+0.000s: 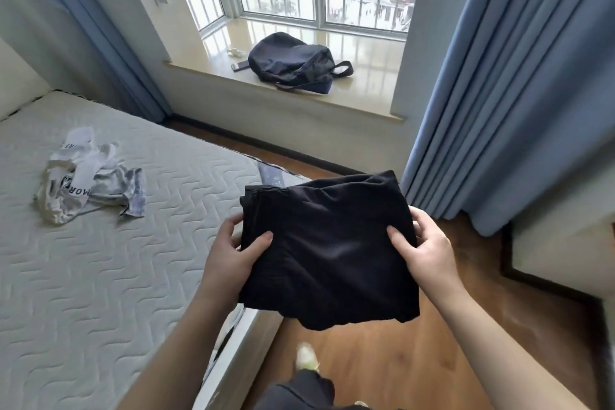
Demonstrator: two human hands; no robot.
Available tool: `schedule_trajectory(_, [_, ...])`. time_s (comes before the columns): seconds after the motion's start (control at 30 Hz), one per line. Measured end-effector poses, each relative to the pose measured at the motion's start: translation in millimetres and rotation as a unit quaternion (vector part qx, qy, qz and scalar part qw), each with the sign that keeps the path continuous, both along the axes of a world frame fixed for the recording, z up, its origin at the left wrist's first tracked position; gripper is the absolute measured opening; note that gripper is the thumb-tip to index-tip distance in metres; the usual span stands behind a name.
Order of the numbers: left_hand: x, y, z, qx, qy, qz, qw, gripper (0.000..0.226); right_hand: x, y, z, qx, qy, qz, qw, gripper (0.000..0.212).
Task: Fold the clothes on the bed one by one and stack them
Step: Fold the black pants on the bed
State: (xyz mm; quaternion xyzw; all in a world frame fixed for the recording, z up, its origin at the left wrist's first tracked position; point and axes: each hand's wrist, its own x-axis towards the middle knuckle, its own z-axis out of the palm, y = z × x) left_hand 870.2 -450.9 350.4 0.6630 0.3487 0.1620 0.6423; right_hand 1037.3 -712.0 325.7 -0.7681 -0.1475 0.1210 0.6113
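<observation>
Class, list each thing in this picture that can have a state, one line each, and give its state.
Black garment: folded, held in the air by both hands.
Left hand: gripping the garment's left edge.
Right hand: gripping its right edge.
Grey and white garment: crumpled, unfolded, on the mattress.
Backpack: lying flat on the windowsill.
Curtains: drawn open.

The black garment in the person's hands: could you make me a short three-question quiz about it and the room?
1. True or false: both hands hold the black garment clear of the bed.
2. Which thing lies unfolded on the bed? A) grey and white garment B) backpack C) curtain
3. Fill in: the dark backpack rests on the window ____.

Key: 1 true, the left hand and right hand pinch its sides. 2 A, the grey and white garment. 3 sill.
</observation>
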Motion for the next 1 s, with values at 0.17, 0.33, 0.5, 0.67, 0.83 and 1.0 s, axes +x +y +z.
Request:
schedule_trajectory(0.17, [62.2,35.0,-14.4,-0.011,0.003,-0.029,1.0,0.058,59.9,27.1,-12.3,0.003,0.026,-0.008,1.0,0.033])
schedule_trajectory(0.33, [132.5,72.8,-25.6,-0.04,-0.009,-0.051,0.998,0.061,131.6,61.9,-15.2,0.024,0.062,-0.016,0.998,0.029])
schedule_trajectory(0.5, [200.4,108.5,-26.8,-0.058,-0.002,-0.069,0.996,0.059,184.1,88.4,-19.3,0.018,0.079,-0.039,0.996,0.032])
schedule_trajectory(0.67, [264.1,132.2,-26.1,-0.068,-0.001,-0.087,0.994,0.049,234.7,108.5,-22.1,0.017,0.087,-0.059,0.994,0.034])
schedule_trajectory(0.83, [335.5,145.0,-31.7,-0.06,0.005,-0.078,0.995,0.054,309.3,124.0,-28.9,0.019,0.082,-0.054,0.995,0.029])
schedule_trajectory(1.0, [410.6,154.2,-39.6,-0.046,0.003,-0.046,0.998,0.051,401.1,144.2,-44.0,0.014,0.073,-0.016,0.997,0.03])
